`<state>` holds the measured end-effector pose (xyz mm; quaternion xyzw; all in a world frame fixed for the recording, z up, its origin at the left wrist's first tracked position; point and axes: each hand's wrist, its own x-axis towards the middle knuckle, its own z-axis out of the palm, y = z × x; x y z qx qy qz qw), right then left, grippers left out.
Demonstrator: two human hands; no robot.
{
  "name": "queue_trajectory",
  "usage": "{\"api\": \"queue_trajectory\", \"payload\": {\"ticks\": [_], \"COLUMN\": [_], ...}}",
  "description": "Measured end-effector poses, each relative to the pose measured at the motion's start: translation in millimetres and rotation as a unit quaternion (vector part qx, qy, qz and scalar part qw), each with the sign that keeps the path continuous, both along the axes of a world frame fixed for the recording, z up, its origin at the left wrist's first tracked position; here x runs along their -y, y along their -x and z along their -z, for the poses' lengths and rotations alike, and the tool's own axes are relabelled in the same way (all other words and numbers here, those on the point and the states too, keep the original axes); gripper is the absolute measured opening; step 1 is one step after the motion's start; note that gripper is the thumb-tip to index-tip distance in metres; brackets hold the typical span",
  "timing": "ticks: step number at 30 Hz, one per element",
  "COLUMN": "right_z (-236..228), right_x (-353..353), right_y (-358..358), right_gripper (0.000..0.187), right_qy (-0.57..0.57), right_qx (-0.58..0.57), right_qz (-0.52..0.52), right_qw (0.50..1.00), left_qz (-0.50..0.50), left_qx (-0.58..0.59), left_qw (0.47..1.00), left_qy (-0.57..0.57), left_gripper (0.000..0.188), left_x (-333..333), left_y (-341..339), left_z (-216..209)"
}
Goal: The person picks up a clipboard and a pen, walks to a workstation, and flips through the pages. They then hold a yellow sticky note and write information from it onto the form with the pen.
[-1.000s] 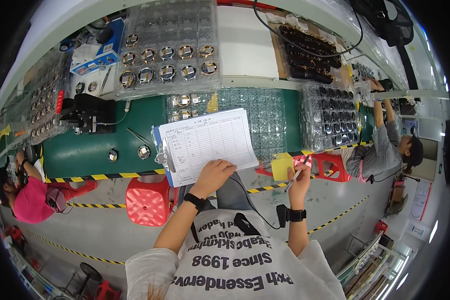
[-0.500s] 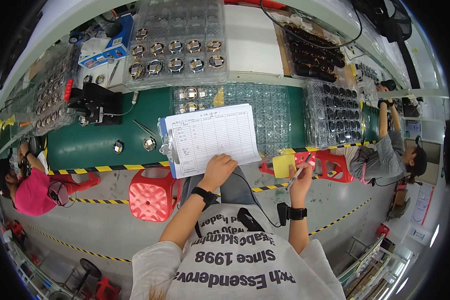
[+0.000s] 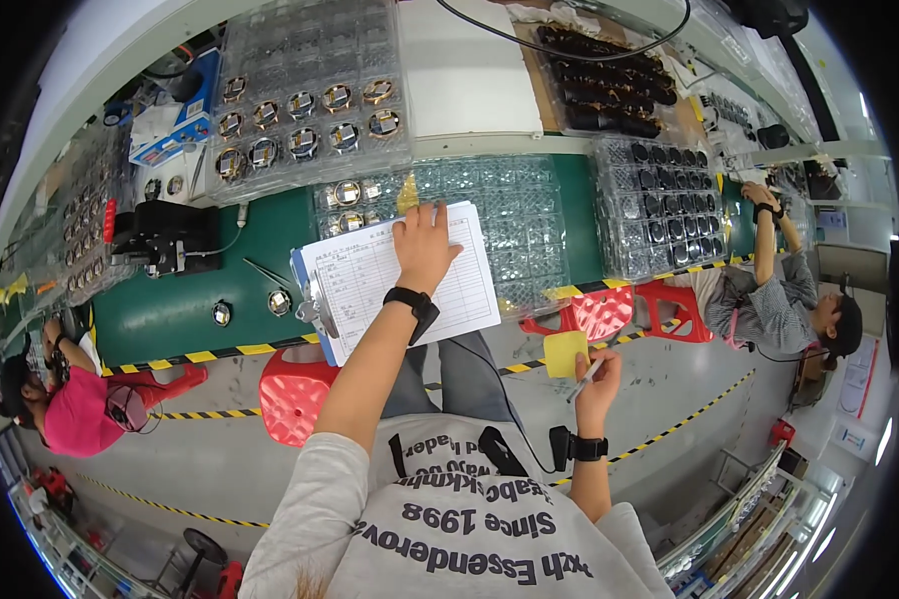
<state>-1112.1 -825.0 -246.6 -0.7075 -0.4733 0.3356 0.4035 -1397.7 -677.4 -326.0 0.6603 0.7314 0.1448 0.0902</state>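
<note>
A clipboard [image 3: 322,321] with a metal clip and printed table sheets [image 3: 459,304] rests at the bench's front edge, partly over my lap. My left hand [image 3: 425,250] lies on the sheets near their far edge, fingers spread and nothing gripped. Off to the right, above the floor, my right hand [image 3: 599,384] is closed around a pen [image 3: 582,381]. A yellow paper pad [image 3: 566,353] shows at the same hand's fingertips; how it is held is partly hidden. Both wrists wear black straps.
Beyond the clipboard sits a clear compartment tray [image 3: 514,220] with several round watch-like parts. Stacked trays [image 3: 310,70] stand behind it. A black fixture [image 3: 175,235], tweezers [image 3: 267,273] and loose round parts [image 3: 222,312] occupy the left bench. Red stools [image 3: 295,399] and two people flank me.
My left hand has slid from the sheets' near edge to their far edge, its fingers spreading. My right hand keeps the pen and the yellow pad. The whole view has shifted slightly.
</note>
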Motion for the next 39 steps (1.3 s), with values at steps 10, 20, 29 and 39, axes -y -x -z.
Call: {"api": "queue_trajectory", "payload": {"ticks": [10,20,29,39], "right_z": [-4.4,1.0,2.5,1.5], "right_x": [-8.9,-19.5,-26.6,-35.9], "right_y": [-2.6,-1.5,-0.3,4.7], "right_gripper": [0.018,0.019,0.019,0.019], "right_qy": [0.001,0.025,0.024,0.018], "right_qx": [-0.004,-0.009,-0.004,0.001], "right_qz": [0.008,-0.003,-0.019,-0.028], "right_qw": [1.000,1.000,1.000,0.999], "left_qz": [0.028,-0.004,0.003,0.097], "left_qx": [-0.003,0.044,0.054,0.151], "left_qw": [1.000,0.996,0.993,0.983], "left_qy": [-0.001,0.079,0.102,-0.036], "left_gripper": [0.059,0.052,0.046,0.022], "left_x": [-9.3,-19.2,-33.2,-22.0], "left_y": [5.3,7.4,11.4,17.8], "left_z": [10.1,-0.9,-7.5,0.9]}}
